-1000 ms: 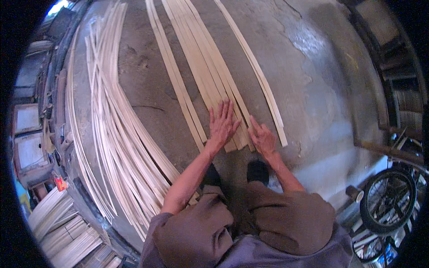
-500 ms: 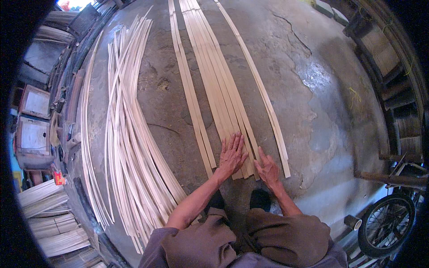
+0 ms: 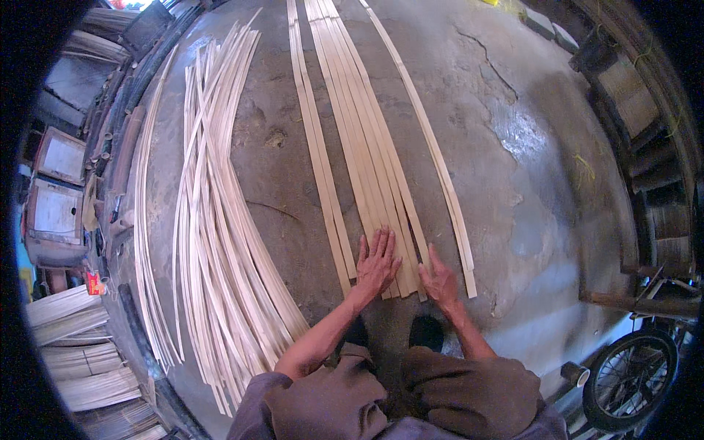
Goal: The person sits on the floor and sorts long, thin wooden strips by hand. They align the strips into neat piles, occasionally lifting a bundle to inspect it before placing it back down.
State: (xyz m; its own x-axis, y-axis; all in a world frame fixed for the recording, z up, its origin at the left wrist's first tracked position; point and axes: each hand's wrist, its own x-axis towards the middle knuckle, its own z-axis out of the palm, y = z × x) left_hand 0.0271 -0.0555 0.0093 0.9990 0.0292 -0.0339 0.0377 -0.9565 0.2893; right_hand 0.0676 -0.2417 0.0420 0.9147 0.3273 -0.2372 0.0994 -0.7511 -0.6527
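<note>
Several long pale strips (image 3: 359,125), likely bamboo or wood, lie side by side on the floor in front of me, forming a flat band. My left hand (image 3: 375,265) rests flat on the near end of this band, its fingers stretched out. At the band's right edge, my right hand (image 3: 438,280) touches the outermost strip with its fingers extended; a narrow dark gap shows beside that strip. A pair of strips (image 3: 317,147) lies apart to the left of the band. Farther right runs another thin pair of strips (image 3: 433,150).
A large loose pile of strips (image 3: 220,242) crosses itself on the left, with a thin bundle (image 3: 145,242) beyond it. Stacked bundles (image 3: 88,363) and dark poles line the left side. A spoked wheel (image 3: 632,380) stands at the lower right on the concrete floor (image 3: 506,220).
My left hand has slid slightly toward me and left along the band. My right hand has stayed beside the outer strip. The whole view has shifted a little.
</note>
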